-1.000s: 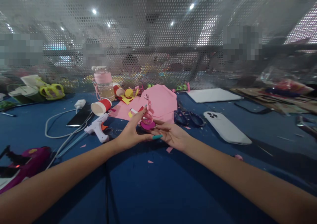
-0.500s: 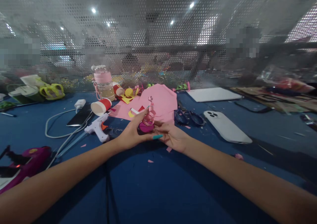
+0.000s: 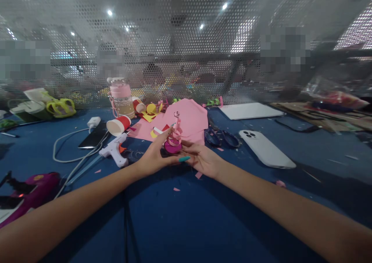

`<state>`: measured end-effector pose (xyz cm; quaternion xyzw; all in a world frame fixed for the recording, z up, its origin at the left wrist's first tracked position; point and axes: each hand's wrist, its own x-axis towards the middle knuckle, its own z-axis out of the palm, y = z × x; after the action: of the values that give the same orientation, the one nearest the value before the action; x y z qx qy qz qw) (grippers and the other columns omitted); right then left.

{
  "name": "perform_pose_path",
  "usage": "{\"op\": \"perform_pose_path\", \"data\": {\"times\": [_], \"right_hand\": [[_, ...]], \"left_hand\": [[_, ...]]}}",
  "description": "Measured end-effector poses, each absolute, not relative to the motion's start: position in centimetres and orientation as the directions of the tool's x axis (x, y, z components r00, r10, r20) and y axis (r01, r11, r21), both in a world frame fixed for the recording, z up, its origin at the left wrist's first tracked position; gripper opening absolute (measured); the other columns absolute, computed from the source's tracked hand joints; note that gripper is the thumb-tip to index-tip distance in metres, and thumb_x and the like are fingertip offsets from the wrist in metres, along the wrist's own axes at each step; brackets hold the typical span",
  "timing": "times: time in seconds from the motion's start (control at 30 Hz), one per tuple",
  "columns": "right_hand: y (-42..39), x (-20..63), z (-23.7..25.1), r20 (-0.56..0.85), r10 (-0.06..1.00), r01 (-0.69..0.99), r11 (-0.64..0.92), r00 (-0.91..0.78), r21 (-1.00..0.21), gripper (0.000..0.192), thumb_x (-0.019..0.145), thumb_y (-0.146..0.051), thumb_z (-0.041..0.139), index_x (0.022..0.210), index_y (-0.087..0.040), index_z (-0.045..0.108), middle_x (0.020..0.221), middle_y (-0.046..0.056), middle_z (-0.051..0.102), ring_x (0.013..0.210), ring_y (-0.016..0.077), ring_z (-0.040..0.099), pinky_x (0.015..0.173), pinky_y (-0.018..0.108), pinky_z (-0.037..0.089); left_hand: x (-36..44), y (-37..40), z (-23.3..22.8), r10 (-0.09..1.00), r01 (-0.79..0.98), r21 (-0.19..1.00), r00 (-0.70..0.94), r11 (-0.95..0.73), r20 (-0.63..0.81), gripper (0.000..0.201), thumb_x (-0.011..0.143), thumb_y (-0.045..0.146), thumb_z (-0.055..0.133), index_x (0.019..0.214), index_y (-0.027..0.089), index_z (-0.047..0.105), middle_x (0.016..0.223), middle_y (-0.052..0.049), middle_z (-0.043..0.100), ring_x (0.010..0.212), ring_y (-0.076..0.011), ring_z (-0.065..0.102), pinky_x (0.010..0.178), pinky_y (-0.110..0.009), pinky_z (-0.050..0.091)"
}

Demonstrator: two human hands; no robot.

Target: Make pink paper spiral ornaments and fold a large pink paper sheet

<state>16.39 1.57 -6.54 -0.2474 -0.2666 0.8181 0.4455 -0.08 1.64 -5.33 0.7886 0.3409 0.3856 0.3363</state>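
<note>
A pink-capped bottle [image 3: 121, 97] stands upright near the far mesh wall [image 3: 186, 42], with pale liquid in its lower part. Just in front of it a red-and-white paper cup [image 3: 118, 125] lies on its side, mouth toward the camera; what it holds cannot be told.

The blue surface [image 3: 180, 220] is bare in the near half, between and under the forearms, save for a few pink scraps. Farther back it is crowded: a white glue gun [image 3: 115, 150] and cable to the left, a pink sheet [image 3: 188, 119] behind the hands, dark scissors [image 3: 221, 138] and a white phone [image 3: 266, 150] to the right, and a magenta tool [image 3: 31, 191] at the left edge.

A paper spiral [image 3: 173, 140], pink curls on a magenta base, stands upright at the middle of the surface. The left hand [image 3: 152, 158] grasps it from the left, forefinger up along the curls, thumb under the base. The right hand [image 3: 203, 159] lies half open, palm up, fingertips touching the base from the right.
</note>
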Motion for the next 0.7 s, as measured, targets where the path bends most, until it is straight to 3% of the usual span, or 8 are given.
{"op": "perform_pose_path", "data": {"times": [0.27,0.37,0.47,0.57,0.7], "right_hand": [[1.5,16.5,-7.1,-0.159,0.86,-0.579,-0.452,-0.486,-0.679,0.036,0.071,0.008,0.036,0.096,-0.009,0.055,0.067,0.004,0.065,0.062,0.0112,0.065,0.065,0.021,0.054],[1.6,16.5,-7.0,-0.126,0.86,-0.587,-0.438,-0.495,-0.681,0.029,0.072,0.006,0.038,0.085,-0.011,0.057,0.071,0.004,0.066,0.064,0.0106,0.065,0.066,0.021,0.054],[1.8,16.5,-6.8,-0.112,0.872,-0.608,-0.419,-0.477,-0.674,0.027,0.073,0.006,0.038,0.081,-0.012,0.057,0.073,0.004,0.065,0.067,0.0105,0.065,0.069,0.021,0.054],[2.1,16.8,-6.4,-0.103,0.885,-0.621,-0.397,-0.454,-0.676,0.028,0.073,0.007,0.037,0.08,-0.012,0.056,0.071,0.003,0.065,0.067,0.0106,0.065,0.071,0.022,0.054],[2.5,17.4,-5.7,-0.107,0.906,-0.607,-0.359,-0.411,-0.709,0.029,0.072,0.007,0.035,0.082,-0.011,0.055,0.071,0.004,0.066,0.069,0.0111,0.065,0.071,0.021,0.053]], "left_hand": [[-0.2,2.3,-6.2,0.808,0.179,0.833,0.414,-0.524,0.42,0.072,0.067,0.033,0.065,0.129,0.018,0.034,0.135,-0.013,0.036,0.125,-0.0271,0.032,0.104,-0.045,0.024],[-0.3,2.0,-6.1,0.8,0.147,0.836,0.415,-0.529,0.433,0.072,0.07,0.031,0.063,0.132,0.02,0.028,0.131,-0.011,0.041,0.122,-0.0253,0.035,0.103,-0.043,0.024],[-0.4,1.8,-6.0,0.771,0.165,0.792,0.41,-0.588,0.487,0.074,0.072,0.031,0.061,0.134,0.021,0.021,0.132,-0.012,0.036,0.124,-0.0258,0.031,0.104,-0.045,0.022],[-0.5,1.5,-6.0,0.663,0.254,0.617,0.392,-0.745,0.638,0.073,0.071,0.03,0.06,0.132,0.021,0.021,0.131,-0.013,0.029,0.123,-0.0273,0.027,0.102,-0.047,0.024],[-0.7,0.8,-5.6,0.348,0.309,0.22,0.461,-0.925,0.816,0.058,0.069,0.026,0.055,0.121,0.017,0.031,0.113,-0.014,0.039,0.111,-0.0268,0.037,0.092,-0.044,0.036]]}}
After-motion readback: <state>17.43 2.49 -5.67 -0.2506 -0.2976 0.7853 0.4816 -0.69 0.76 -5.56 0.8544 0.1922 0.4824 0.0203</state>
